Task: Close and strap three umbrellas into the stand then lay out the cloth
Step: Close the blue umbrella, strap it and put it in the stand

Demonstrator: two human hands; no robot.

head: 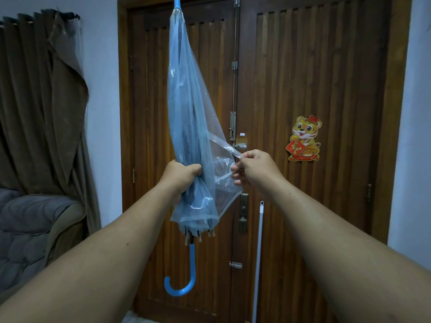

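A folded transparent blue umbrella [186,108] hangs upright in front of me, tip up and its blue hooked handle [184,278] at the bottom. My left hand [180,177] grips the bunched canopy near its lower end. My right hand [255,170] pinches the end of the clear closing strap [224,144], which runs out from the canopy to the right. A loose fold of canopy hangs between my hands. No stand, cloth or other umbrellas are in view.
A brown wooden double door [303,89] with bolts and a tiger sticker [304,138] fills the background. A white pole [258,252] leans against it. Brown curtains [35,101] and a grey padded armchair [35,229] stand at the left.
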